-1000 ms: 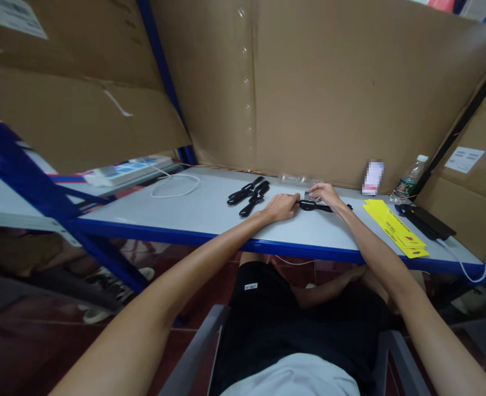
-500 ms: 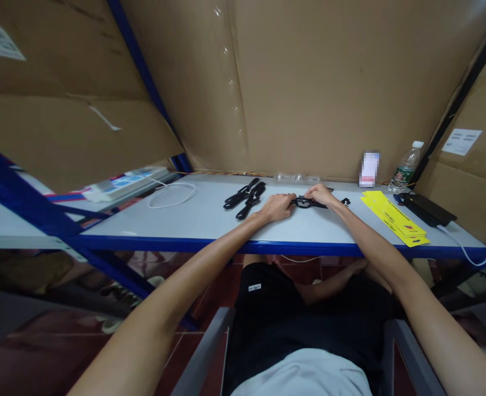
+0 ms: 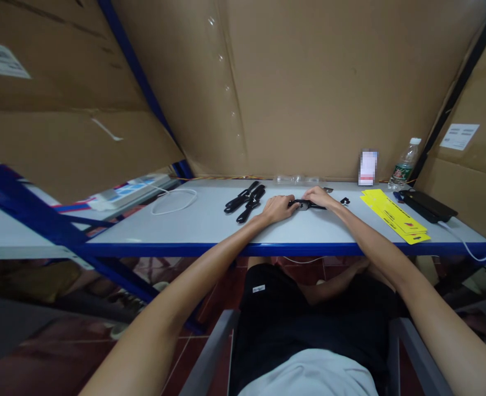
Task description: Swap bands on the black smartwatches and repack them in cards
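A long black plastic tool (image 3: 318, 207) lies crosswise on the table under both hands; its exact kind is unclear. My left hand (image 3: 279, 209) is closed around its left end. Close beside it, my right hand (image 3: 318, 197) has its fingers pinched together at the tool's middle, hiding whatever they hold. A small grey metal piece (image 3: 303, 205) shows at the tool's wider part, between the hands. To the left lie similar black handled tools (image 3: 251, 204). Right of my right hand are small black parts (image 3: 344, 201), and a small dark flat piece (image 3: 328, 190) lies behind it.
Yellow printed cards (image 3: 393, 215) lie to the right, near a black power bank (image 3: 429, 206) with a white cable. A water bottle (image 3: 403, 168) and a phone (image 3: 368, 168) stand at the back. Clear plastic pieces (image 3: 296, 180) lie by the cardboard wall (image 3: 309, 88). A white cable (image 3: 174, 202) loops at left.
The opening in the tool's wider part, seen through before, now shows a grey metal piece. A small dark flat piece shows more clearly behind my right hand. The camera view has shifted slightly.
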`<action>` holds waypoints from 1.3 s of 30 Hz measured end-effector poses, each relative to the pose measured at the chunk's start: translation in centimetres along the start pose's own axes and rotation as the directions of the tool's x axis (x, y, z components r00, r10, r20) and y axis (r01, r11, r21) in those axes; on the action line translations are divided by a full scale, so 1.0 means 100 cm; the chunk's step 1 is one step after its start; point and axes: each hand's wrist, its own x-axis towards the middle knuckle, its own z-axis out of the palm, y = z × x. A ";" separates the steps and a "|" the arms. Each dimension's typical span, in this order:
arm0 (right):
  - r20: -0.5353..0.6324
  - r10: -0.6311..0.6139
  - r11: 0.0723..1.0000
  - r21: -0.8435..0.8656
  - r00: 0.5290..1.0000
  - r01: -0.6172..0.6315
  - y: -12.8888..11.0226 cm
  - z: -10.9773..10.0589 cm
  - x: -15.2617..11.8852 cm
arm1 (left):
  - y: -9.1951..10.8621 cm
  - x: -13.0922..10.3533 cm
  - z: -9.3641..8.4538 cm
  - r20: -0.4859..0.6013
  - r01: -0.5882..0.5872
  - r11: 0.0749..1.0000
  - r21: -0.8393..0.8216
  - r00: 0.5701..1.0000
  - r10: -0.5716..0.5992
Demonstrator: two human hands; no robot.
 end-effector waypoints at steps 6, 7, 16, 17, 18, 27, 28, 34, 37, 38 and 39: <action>0.021 -0.029 0.998 -0.055 0.999 0.030 0.000 0.001 -0.001 | -0.001 0.002 0.002 -0.010 0.001 1.000 -0.002 1.000 -0.001; 0.016 -0.026 0.998 -0.060 1.000 0.027 0.000 0.002 -0.001 | -0.001 0.001 0.002 -0.011 -0.003 1.000 -0.004 1.000 0.003; 0.201 -0.030 0.996 -0.072 0.979 0.046 -0.004 -0.011 -0.006 | -0.002 0.003 0.003 0.005 0.023 1.000 -0.003 1.000 -0.023; 0.227 -0.039 0.994 -0.094 0.973 0.062 -0.004 -0.014 -0.007 | -0.002 0.003 0.003 0.004 0.030 1.000 -0.001 1.000 -0.030; 0.239 -0.045 0.990 -0.120 0.970 0.075 -0.004 -0.016 -0.008 | -0.002 0.003 0.003 0.003 0.034 0.999 0.002 0.999 -0.034; 0.220 -0.124 0.945 -0.271 0.968 0.183 0.000 -0.017 -0.010 | 0.001 0.002 0.001 -0.005 0.039 0.999 0.013 0.999 -0.039; 0.224 -0.132 0.940 -0.281 0.966 0.193 0.000 -0.016 -0.010 | 0.001 0.001 0.000 -0.008 0.039 0.999 0.013 0.999 -0.039; 0.207 -0.128 0.940 -0.287 0.970 0.185 0.000 -0.021 -0.006 | 0.002 0.001 -0.001 -0.005 0.026 1.000 -0.003 1.000 -0.026; -0.018 -0.146 0.970 -0.201 0.989 0.140 0.002 -0.039 -0.003 | 0.003 0.001 -0.001 -0.005 0.037 0.999 -0.001 0.999 -0.037; -0.130 -0.138 0.974 -0.195 0.982 0.112 0.003 -0.047 -0.003 | 0.003 0.001 -0.001 -0.005 0.043 0.999 -0.001 0.999 -0.043; -0.232 -0.123 0.974 -0.215 0.965 0.072 0.004 -0.056 -0.004 | 0.003 0.001 -0.001 -0.006 0.047 0.999 -0.003 0.999 -0.047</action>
